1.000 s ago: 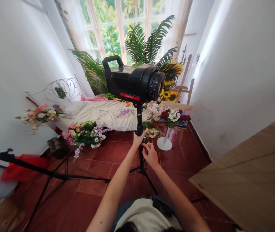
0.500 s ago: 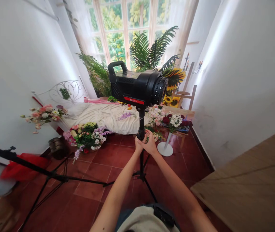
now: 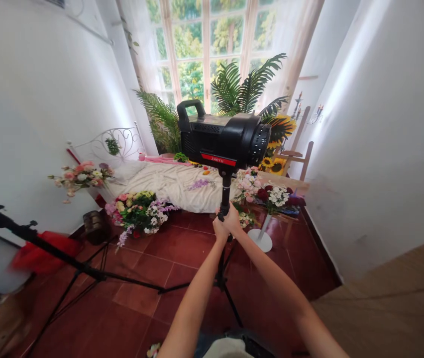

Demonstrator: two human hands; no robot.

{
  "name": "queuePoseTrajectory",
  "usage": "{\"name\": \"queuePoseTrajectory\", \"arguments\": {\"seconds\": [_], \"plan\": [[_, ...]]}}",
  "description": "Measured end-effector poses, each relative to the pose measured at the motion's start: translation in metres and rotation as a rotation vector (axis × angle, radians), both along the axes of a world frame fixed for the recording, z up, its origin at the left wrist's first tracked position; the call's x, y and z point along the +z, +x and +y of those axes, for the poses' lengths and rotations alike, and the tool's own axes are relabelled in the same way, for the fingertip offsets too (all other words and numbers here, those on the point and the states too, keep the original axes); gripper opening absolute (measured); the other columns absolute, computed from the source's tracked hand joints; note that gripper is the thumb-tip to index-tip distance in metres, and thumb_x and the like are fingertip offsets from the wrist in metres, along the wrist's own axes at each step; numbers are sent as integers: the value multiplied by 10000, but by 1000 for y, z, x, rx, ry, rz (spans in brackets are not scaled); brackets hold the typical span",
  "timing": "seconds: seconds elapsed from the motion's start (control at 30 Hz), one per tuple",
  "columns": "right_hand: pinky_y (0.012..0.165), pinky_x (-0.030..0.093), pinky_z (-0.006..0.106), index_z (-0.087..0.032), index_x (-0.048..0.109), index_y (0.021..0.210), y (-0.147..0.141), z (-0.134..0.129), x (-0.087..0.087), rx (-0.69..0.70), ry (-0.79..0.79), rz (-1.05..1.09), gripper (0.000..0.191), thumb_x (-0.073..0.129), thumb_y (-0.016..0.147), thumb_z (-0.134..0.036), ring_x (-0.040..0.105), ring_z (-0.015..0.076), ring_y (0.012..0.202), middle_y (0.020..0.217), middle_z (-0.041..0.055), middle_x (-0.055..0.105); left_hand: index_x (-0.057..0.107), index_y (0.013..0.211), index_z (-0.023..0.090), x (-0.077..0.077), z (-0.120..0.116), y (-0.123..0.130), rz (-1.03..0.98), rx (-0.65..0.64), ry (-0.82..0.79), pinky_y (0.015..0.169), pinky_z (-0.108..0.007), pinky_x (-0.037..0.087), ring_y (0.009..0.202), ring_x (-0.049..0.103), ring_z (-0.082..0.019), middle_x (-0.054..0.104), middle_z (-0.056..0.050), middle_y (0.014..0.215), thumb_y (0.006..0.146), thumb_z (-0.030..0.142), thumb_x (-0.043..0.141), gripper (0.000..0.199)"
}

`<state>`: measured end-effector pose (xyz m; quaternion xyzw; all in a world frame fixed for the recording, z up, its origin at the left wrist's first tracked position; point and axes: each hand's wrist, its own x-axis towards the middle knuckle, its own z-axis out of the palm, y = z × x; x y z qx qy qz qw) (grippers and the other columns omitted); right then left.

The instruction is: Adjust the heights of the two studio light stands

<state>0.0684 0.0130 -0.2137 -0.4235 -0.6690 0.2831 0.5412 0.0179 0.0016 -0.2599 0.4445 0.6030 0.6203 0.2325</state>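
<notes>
A black studio light (image 3: pixel 217 139) with a red label and a top handle sits on an upright black light stand (image 3: pixel 226 186). Both of my hands are wrapped round the stand's column at its collar, well below the lamp. My left hand (image 3: pixel 220 230) grips from the left, a little lower. On the right side, my right hand (image 3: pixel 232 219) closes round the same spot, pressed against the left. The fingers partly hide the collar and its knob. Below them the stand's legs spread on the red tiled floor (image 3: pixel 182 243).
Behind the light is a bed with a cream cover (image 3: pixel 170 184), and a flower arrangement (image 3: pixel 137 211) before it. A second black stand (image 3: pixel 44 241) slants across the left. A white round base (image 3: pixel 260 241) stands close right, beside a wooden easel (image 3: pixel 301 154). Walls flank both sides.
The whole scene has shifted right and slightly down in view as my head turned. My right hand has wrapped more closely round the column; both hands stay on the stand.
</notes>
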Motion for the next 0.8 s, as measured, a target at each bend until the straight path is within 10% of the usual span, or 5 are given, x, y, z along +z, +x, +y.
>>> {"name": "queuePoseTrajectory", "arguments": {"seconds": [0.3, 0.63, 0.8], "plan": [[584, 415, 259, -183, 495, 822, 2, -3, 41, -15, 41, -53, 253, 551, 709, -402, 520, 154, 604, 666, 7, 562, 613, 655, 147, -4, -4, 1, 121, 2, -13, 518, -204, 362, 562, 552, -141, 628, -36, 579, 691, 207, 547, 95], [630, 449, 280, -195, 479, 818, -5, 17, 151, -21, 267, 17, 286, 610, 690, -415, 554, 162, 645, 731, 20, 589, 631, 719, 167, -5, -5, 3, 30, -26, 54, 554, -208, 402, 561, 568, -127, 639, -17, 617, 770, 356, 538, 217], [653, 450, 290, -194, 486, 816, -6, 22, 156, -65, 297, 3, 297, 607, 694, -435, 574, 175, 692, 769, 35, 609, 642, 751, 162, -8, -3, 4, 22, -23, 72, 573, -212, 415, 577, 581, -132, 639, -20, 623, 777, 331, 530, 205]]}}
